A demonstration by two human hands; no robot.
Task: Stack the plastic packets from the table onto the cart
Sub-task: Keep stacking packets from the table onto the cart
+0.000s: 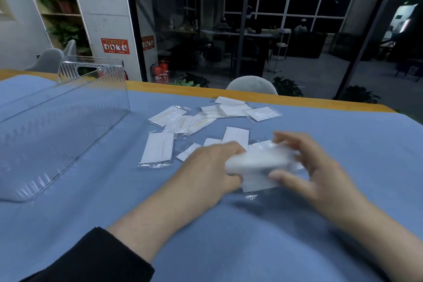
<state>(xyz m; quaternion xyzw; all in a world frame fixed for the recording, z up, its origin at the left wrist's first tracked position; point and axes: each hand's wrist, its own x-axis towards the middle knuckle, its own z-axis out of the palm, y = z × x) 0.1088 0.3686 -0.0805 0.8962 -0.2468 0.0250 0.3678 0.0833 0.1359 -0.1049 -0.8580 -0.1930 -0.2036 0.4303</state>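
Left hand [212, 162] and right hand [313, 167] curled onto opposite ends of a blurred bundle of packets [258, 162], long axis left to right. Loose packets [158, 149] just beyond, nearer the left; clear bin [68, 107] farther left.

Packets [207, 119] lie scattered on the table [343, 144], right of the clear bin [64, 121].
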